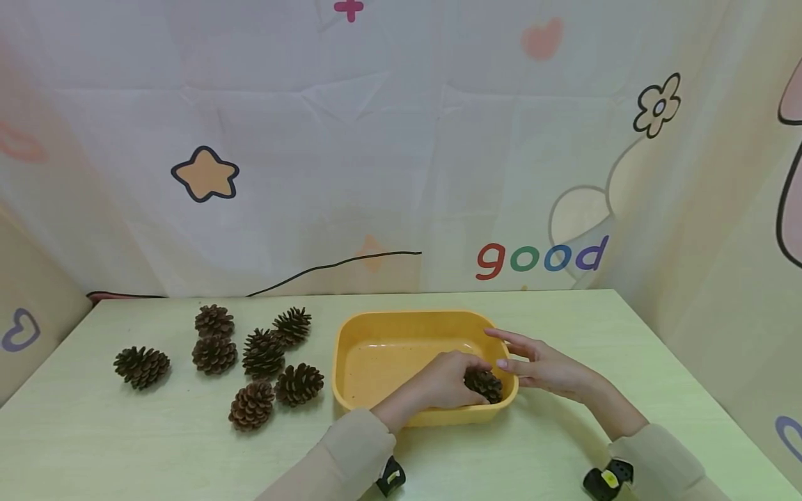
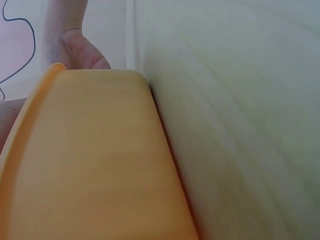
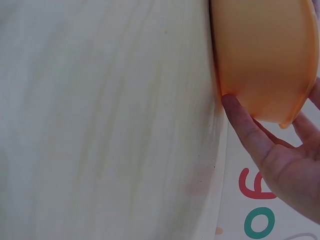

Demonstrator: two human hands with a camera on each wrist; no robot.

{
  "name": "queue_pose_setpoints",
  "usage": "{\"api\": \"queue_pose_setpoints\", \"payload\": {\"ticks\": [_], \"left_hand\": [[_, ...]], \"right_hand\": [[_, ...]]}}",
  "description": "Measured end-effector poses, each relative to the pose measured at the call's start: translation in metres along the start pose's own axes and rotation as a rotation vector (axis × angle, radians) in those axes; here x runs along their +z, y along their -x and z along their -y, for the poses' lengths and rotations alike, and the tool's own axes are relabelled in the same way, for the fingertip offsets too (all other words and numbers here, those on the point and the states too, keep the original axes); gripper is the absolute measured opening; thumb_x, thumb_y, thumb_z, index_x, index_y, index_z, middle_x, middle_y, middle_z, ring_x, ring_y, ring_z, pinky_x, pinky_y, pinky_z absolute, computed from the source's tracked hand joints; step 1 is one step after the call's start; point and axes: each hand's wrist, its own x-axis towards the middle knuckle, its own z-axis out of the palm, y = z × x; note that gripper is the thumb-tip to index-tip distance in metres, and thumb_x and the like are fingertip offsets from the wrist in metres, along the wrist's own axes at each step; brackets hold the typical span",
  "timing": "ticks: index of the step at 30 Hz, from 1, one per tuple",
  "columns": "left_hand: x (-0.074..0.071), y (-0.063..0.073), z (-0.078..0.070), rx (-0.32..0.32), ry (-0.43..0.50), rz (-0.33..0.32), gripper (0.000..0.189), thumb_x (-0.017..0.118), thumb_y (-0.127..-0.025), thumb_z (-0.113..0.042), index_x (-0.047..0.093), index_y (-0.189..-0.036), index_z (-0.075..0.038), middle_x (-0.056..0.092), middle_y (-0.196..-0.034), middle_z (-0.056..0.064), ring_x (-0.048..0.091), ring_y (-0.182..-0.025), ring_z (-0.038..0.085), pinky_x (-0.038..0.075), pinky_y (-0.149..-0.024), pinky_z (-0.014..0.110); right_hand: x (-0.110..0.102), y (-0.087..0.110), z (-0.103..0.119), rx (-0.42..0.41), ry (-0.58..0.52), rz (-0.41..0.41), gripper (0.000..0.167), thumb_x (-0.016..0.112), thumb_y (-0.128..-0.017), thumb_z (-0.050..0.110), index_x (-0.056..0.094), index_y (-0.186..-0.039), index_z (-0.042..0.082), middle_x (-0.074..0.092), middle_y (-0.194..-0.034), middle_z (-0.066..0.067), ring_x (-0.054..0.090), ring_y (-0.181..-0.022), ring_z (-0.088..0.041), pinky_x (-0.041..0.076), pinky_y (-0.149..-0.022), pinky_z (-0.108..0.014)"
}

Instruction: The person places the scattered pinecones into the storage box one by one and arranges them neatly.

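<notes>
My left hand (image 1: 452, 381) reaches over the near rim of a yellow plastic basin (image 1: 376, 362), its fingers and thumb around a brown pine cone (image 1: 484, 385) low in the right end. The basin's near wall (image 2: 100, 155) hides the cone and most of this hand from the left wrist camera. At the basin's right end, my right hand (image 1: 551, 369) grips the rim, thumb over the edge and other fingers along the outside. From the right wrist, a fingertip (image 3: 231, 102) of this hand (image 3: 285, 160) touches the outer wall near the tabletop.
Several loose pine cones (image 1: 263, 353) lie left of the basin, with one cone (image 1: 141, 367) farther out. The pale green table (image 1: 156, 445) ends at a printed cloth backdrop (image 1: 401, 174) behind, and cloth also hangs at both sides.
</notes>
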Motion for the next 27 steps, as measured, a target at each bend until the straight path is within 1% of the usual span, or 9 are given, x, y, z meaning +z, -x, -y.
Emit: {"api": "queue_pose_setpoints", "payload": {"ticks": [3,5,9,12,18,24,27], "left_hand": [[-0.001,0.002,0.0,-0.017,-0.001,0.012,0.05,0.075,-0.076,-0.021,0.059,-0.12,-0.005,0.062,-0.115,0.003,0.056,-0.105,0.012,0.043,-0.093,0.024],[-0.003,0.004,-0.001,-0.04,0.001,0.019,0.051,0.074,-0.077,-0.022,0.057,-0.123,-0.006,0.06,-0.118,0.003,0.055,-0.107,0.015,0.044,-0.094,0.027],[-0.008,0.009,-0.001,-0.095,0.038,0.02,0.053,0.072,-0.078,-0.022,0.055,-0.126,-0.01,0.056,-0.124,0.003,0.053,-0.112,0.02,0.045,-0.094,0.031],[-0.012,0.015,0.0,-0.111,0.078,0.012,0.053,0.072,-0.078,-0.022,0.054,-0.127,-0.011,0.056,-0.126,0.001,0.052,-0.114,0.021,0.045,-0.094,0.033],[-0.021,0.026,0.006,-0.083,0.134,-0.014,0.052,0.071,-0.079,-0.021,0.054,-0.127,-0.011,0.055,-0.127,0.0,0.052,-0.114,0.02,0.046,-0.093,0.034],[-0.03,0.039,0.014,-0.048,0.175,-0.047,0.051,0.072,-0.079,-0.019,0.054,-0.126,-0.009,0.056,-0.125,0.003,0.052,-0.113,0.02,0.046,-0.093,0.031],[-0.034,0.048,0.019,-0.031,0.2,-0.059,0.052,0.071,-0.079,-0.017,0.053,-0.127,-0.008,0.056,-0.125,0.005,0.052,-0.112,0.021,0.046,-0.093,0.034]], "right_hand": [[0.0,-0.001,-0.001,-0.002,-0.009,0.004,0.065,0.053,-0.093,0.025,0.019,-0.145,0.008,-0.001,-0.146,-0.031,0.018,-0.129,-0.051,0.044,-0.092,-0.043],[0.0,-0.001,-0.001,-0.001,-0.012,0.004,0.065,0.053,-0.093,0.025,0.019,-0.145,0.008,0.0,-0.146,-0.031,0.019,-0.129,-0.051,0.045,-0.092,-0.043],[0.001,-0.001,0.0,0.009,-0.006,-0.006,0.065,0.053,-0.093,0.026,0.019,-0.145,0.008,0.001,-0.147,-0.03,0.019,-0.129,-0.05,0.045,-0.092,-0.043],[0.001,-0.001,0.001,0.018,0.002,-0.018,0.065,0.053,-0.092,0.026,0.02,-0.145,0.008,0.001,-0.147,-0.029,0.016,-0.13,-0.05,0.045,-0.092,-0.044],[0.001,-0.001,0.001,0.032,0.003,-0.032,0.066,0.055,-0.092,0.026,0.02,-0.145,0.009,0.002,-0.147,-0.029,0.017,-0.13,-0.05,0.045,-0.092,-0.043],[0.001,-0.002,0.001,0.043,0.0,-0.037,0.066,0.055,-0.092,0.026,0.021,-0.145,0.01,0.001,-0.147,-0.029,0.017,-0.13,-0.049,0.045,-0.091,-0.043],[0.001,-0.002,0.001,0.048,0.006,-0.043,0.065,0.055,-0.092,0.025,0.021,-0.145,0.01,0.002,-0.147,-0.029,0.015,-0.131,-0.049,0.046,-0.091,-0.043]]}}
